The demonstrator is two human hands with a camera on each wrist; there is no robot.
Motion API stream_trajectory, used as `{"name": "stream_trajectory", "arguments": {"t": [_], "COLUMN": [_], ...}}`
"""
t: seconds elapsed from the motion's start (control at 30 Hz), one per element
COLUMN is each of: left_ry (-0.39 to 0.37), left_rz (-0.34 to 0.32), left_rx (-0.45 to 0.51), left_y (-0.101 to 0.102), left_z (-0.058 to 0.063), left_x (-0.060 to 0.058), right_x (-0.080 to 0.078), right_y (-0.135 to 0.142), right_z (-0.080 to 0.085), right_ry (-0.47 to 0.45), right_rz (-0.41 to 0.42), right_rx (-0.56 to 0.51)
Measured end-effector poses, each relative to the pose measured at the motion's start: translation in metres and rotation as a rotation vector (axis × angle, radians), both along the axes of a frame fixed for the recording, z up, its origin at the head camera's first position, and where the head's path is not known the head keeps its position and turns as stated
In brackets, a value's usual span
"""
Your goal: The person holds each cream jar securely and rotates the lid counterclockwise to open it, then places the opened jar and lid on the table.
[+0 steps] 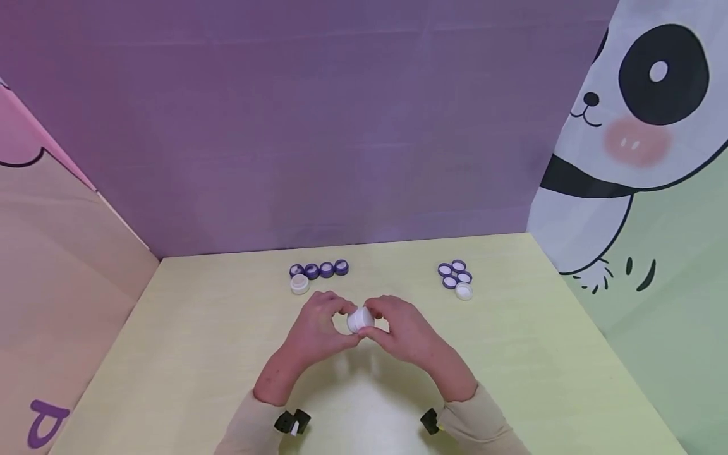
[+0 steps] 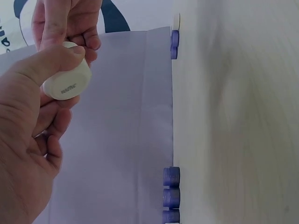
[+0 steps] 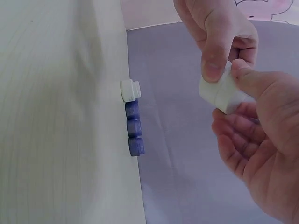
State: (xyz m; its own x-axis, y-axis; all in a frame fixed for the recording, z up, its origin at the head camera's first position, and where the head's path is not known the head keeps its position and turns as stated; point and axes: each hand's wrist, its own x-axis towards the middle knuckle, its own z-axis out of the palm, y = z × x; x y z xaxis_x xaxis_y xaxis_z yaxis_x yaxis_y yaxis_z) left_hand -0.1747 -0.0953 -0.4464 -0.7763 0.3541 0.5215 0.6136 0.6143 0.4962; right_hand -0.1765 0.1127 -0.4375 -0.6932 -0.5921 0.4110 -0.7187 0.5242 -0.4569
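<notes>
A small white jar [image 1: 361,320] with its lid on is held above the table, tilted on its side. My left hand [image 1: 320,325] grips one end between thumb and fingers. From the other side, my right hand [image 1: 405,328] pinches the opposite end. In the left wrist view, small dark print shows on the flat bottom of the jar [image 2: 70,85], with the left thumb across its side. A seam between the two white parts of the jar [image 3: 222,91] shows in the right wrist view, with both thumbs near it.
Behind my left hand stands a row of several small purple jars [image 1: 327,270], lidless, with an open white jar [image 1: 299,284] in front. At the right lie several purple-rimmed lids [image 1: 450,282] and one white lid [image 1: 463,291]. A purple cloth wall [image 1: 352,126] borders the table's back edge.
</notes>
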Motion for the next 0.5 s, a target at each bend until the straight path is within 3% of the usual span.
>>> {"name": "stream_trajectory", "arguments": {"t": [0.17,0.33,0.4,0.5], "left_ry": [-0.009,0.024,0.041,0.040], "left_rz": [-0.023,0.004,0.020,0.037], "left_rx": [-0.006,-0.045,-0.062,-0.082], "left_y": [-0.0025,0.0015,0.0019,0.0009], "left_z": [-0.0029,0.0001,0.0017,0.0032], "left_x": [-0.0009,-0.0004,-0.0005,0.0008], "right_x": [0.0014,0.0017,0.0024,0.0041], "right_y": [0.0018,0.0066,0.0060,0.0024], "right_z": [0.0000,0.0051,0.0070,0.0076], "right_ry": [-0.023,-0.155,-0.226,-0.255], "right_rz": [0.020,0.006,-0.013,-0.080], "right_rx": [-0.013,-0.101,-0.124,-0.094]}}
